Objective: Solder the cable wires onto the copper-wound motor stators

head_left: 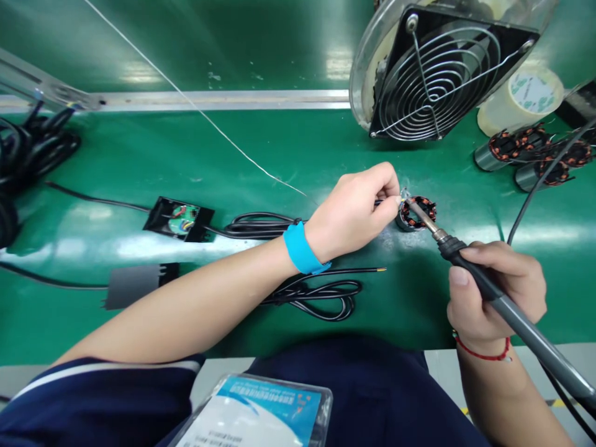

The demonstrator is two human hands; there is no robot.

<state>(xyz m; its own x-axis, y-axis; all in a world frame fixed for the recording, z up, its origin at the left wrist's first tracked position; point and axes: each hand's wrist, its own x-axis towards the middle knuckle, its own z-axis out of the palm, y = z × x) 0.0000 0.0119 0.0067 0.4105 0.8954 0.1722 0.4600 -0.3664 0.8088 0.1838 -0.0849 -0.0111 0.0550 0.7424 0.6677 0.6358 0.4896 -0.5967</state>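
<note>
My right hand (496,292) grips a grey-handled soldering iron (470,264), its tip touching a small motor stator (418,213) with orange copper windings on the green bench. My left hand (356,208), with a blue wrist strap, pinches a thin black wire end at the stator's left edge, right beside the iron's tip. A fine solder wire (195,108) runs from the top left down toward my left hand.
A wire-guard fan (435,71) stands behind the stator, a tape roll (524,96) and more stators (521,149) to the right. An open black box with a circuit board (179,218), its lid (137,284), and coiled black cables (316,292) lie to the left.
</note>
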